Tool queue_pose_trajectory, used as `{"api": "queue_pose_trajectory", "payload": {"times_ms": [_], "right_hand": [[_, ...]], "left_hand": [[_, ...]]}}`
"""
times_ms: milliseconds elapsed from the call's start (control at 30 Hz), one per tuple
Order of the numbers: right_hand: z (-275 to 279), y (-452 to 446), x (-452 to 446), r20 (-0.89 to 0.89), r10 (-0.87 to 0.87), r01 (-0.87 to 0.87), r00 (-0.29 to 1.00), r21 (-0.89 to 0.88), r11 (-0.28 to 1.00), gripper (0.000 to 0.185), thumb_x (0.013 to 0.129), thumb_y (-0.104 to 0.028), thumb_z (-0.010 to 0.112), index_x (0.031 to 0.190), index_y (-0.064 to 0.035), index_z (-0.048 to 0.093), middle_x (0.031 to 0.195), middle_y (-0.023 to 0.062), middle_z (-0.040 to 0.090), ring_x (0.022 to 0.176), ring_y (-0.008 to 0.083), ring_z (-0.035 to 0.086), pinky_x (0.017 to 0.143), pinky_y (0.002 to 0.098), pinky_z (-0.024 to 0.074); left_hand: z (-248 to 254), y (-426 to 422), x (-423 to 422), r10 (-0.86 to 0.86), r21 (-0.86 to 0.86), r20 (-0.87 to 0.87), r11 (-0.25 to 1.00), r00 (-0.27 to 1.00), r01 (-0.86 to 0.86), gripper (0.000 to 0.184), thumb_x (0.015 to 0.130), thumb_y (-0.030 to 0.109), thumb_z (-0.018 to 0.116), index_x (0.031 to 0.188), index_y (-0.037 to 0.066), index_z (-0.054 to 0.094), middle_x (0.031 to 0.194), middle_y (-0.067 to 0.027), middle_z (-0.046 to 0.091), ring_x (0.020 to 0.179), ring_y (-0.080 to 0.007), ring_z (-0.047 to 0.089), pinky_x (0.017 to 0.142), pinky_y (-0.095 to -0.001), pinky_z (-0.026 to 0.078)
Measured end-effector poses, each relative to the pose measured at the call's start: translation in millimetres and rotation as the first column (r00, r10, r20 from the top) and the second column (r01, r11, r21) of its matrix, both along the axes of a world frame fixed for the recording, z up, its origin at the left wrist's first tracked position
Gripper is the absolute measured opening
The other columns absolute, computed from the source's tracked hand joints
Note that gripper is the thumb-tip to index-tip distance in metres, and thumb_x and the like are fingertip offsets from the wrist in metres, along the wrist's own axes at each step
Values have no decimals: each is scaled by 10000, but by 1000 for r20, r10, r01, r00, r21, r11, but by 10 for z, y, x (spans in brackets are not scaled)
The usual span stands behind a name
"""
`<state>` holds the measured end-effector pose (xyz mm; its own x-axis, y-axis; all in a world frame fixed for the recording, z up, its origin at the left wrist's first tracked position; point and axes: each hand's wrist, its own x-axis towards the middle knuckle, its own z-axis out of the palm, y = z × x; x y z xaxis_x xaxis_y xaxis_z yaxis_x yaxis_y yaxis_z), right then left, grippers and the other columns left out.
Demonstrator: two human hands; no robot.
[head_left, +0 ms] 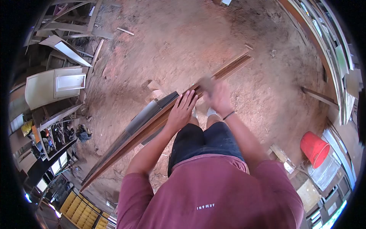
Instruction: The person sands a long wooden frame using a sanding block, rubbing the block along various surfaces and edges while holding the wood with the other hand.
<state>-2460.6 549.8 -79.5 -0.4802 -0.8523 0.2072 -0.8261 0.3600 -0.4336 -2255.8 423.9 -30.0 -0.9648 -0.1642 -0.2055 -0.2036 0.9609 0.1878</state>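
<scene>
A long reddish-brown grooved wooden board (228, 68) runs diagonally in front of me, from the lower left to the upper right. My left hand (185, 105) lies on it with the fingers stretched out flat. Just to the right, my right hand (220, 97) is smeared by motion at the board. Under its fingers is a blurred grey-brown piece (207, 84) that looks like sandpaper; its exact shape cannot be made out. Dark grey beam-like pieces (143, 116) lie alongside and beneath the board on its left part.
Bare reddish earth (171, 42) forms the floor. On the left stand a cream panel (45, 87) and stacked timber (68, 26). A red bucket (314, 149) is at the right, near leaning boards (341, 87). Yellow shelving (80, 208) shows at the lower left.
</scene>
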Motion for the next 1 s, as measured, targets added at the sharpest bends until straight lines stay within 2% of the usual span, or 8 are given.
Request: {"api": "queue_pose_trajectory", "payload": {"times_ms": [133,200,300,400,533,667,833,1000], "right_hand": [[313,-148,38,125,9,-29,992,156,987,650,896,-357,741,1360,61,560,1234,284,588,1191,465,567,1035,544,488],[81,-154,-423,-31,-253,252,967,-26,967,613,889,-342,745,1322,56,574,1196,278,589,1113,460,573,966,536,493],[209,-224,-547,-49,-397,399,917,57,915,617,892,-338,747,1326,61,567,1166,269,587,1062,449,571,931,558,478],[-68,-314,469,87,-52,43,995,97,994,633,909,-400,711,1342,36,561,1232,275,589,1127,443,569,969,559,474],[77,-255,957,37,52,-55,998,106,993,698,925,-457,672,1407,27,528,1333,257,572,1242,414,533,1065,528,444],[284,-361,-41,34,-325,315,945,167,934,670,914,-381,716,1351,97,545,1242,302,582,1158,471,557,1033,549,469],[46,-298,940,-19,64,-65,998,-65,996,686,876,-335,750,1371,88,534,1177,295,583,1207,483,554,1035,559,468],[314,-307,666,80,-32,28,996,55,998,682,872,-342,755,1375,64,537,1174,273,582,1139,452,565,1012,577,459]], "left_hand": [[82,-101,392,28,63,-5,998,1000,-27,828,952,288,646,1665,26,316,1752,-172,279,1638,-317,235,1332,-490,178],[22,-111,590,17,33,-72,999,997,-14,845,938,285,664,1653,-5,321,1751,-176,280,1639,-319,230,1334,-492,171],[65,-189,696,18,41,-100,999,995,-14,876,943,314,679,1656,-22,297,1750,-191,274,1638,-328,233,1333,-497,169],[16,-297,777,122,93,-143,990,982,-109,947,943,395,696,1658,-46,259,1746,-211,268,1632,-345,245,1332,-511,166],[-55,-313,792,272,131,-194,959,943,-249,1088,912,528,736,1635,-108,230,1712,-288,279,1615,-411,252,1320,-555,176],[42,-253,703,371,150,-178,925,911,-348,1127,891,566,745,1637,-104,231,1699,-289,299,1613,-415,254,1320,-557,176],[-79,-240,347,405,221,-267,909,875,-353,1141,871,541,773,1639,-85,208,1665,-294,356,1590,-420,303,1309,-546,217],[-134,-224,352,472,290,-236,868,850,-402,1128,792,425,865,1608,-54,251,1551,-276,481,1454,-422,474,1255,-511,327]]}}
